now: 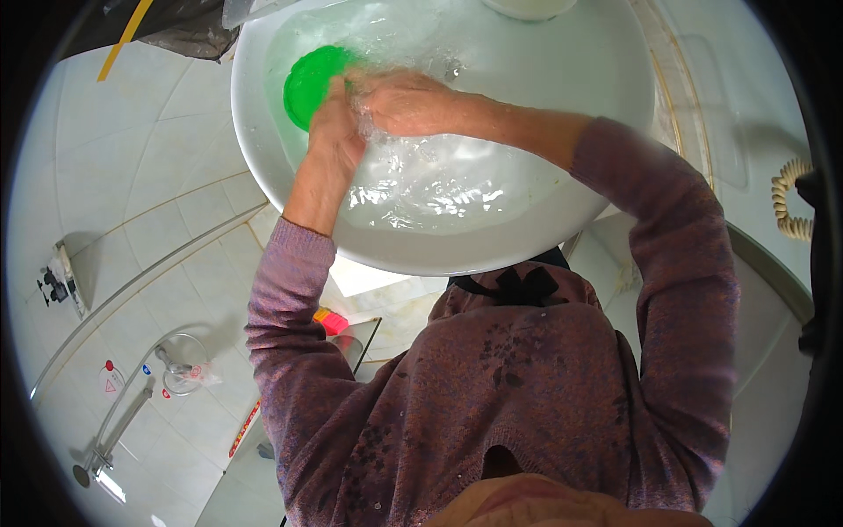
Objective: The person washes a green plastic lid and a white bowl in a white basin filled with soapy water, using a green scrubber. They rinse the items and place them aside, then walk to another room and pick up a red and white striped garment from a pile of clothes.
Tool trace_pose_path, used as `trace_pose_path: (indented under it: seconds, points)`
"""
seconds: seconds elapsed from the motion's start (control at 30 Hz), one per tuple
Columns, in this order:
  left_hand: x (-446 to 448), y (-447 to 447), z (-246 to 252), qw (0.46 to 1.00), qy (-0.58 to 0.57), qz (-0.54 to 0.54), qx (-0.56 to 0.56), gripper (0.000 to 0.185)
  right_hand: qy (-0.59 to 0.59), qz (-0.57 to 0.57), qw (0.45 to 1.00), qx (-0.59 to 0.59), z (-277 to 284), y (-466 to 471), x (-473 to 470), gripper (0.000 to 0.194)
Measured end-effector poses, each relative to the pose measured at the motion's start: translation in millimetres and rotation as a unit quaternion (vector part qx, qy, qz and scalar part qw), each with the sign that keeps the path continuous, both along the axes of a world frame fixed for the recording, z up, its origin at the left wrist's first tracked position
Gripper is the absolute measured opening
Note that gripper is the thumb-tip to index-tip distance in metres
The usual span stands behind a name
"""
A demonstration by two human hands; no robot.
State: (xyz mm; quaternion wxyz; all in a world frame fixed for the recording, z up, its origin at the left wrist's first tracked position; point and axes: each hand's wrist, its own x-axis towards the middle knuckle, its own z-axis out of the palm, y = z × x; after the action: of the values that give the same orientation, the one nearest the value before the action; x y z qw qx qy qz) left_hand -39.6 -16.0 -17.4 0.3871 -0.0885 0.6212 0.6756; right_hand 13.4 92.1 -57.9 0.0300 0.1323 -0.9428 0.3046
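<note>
A white washbasin (448, 253) holds rippling water. At its left side lies a round green plastic dish (309, 92), partly in the water. My left hand (337, 128) is at the dish's lower right edge, its fingers overlapping the rim; it seems to grip it, though splashing water blurs the fingertips. Close beside it, my right hand (411, 105) is curled in the splashing water, its fingers near the dish's right edge. Whether the right hand holds anything is hidden by the water and the fingers.
A white bowl-like object (531, 5) shows at the basin's far edge. Dark plastic sheeting (197, 33) lies at upper left, near a clear plastic container (253, 10). A hand shower (176, 365) hangs on the tiled wall at left, and a coiled cord (784, 197) is at far right.
</note>
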Motion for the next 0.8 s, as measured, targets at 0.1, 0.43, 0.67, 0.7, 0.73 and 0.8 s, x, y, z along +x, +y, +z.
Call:
trace_pose_path:
  seconds: [0.1, 0.43, 0.67, 0.7, 0.73, 0.8]
  points:
    - [2, -2, 0, 0.999, 0.023, 0.015, -0.047, 0.036, 0.03, 0.075, 0.987, -0.139, -7, 11, 17, 0.021]
    - [9, -1, 4, 0.999, -0.004, -0.043, -0.023, 0.039, 0.003, 0.011, 0.997, 0.08, 10, 59, 21, 0.022]
    - [6, -4, -3, 0.999, 0.014, -0.005, -0.036, 0.039, -0.089, 0.016, 0.991, -0.096, 21, -3, 14, 0.016]
    - [5, -5, -2, 0.998, 0.034, 0.012, -0.055, 0.038, -0.097, 0.03, 0.984, -0.147, 21, -1, 20, 0.015]
    - [5, -5, 0, 0.996, 0.053, 0.029, -0.073, 0.038, 0.035, 0.041, 0.979, -0.196, 21, 4, 26, 0.013]
    - [6, -10, 7, 0.99, 0.12, 0.005, -0.074, 0.038, 0.087, 0.045, 0.974, -0.205, 16, 26, 42, 0.012]
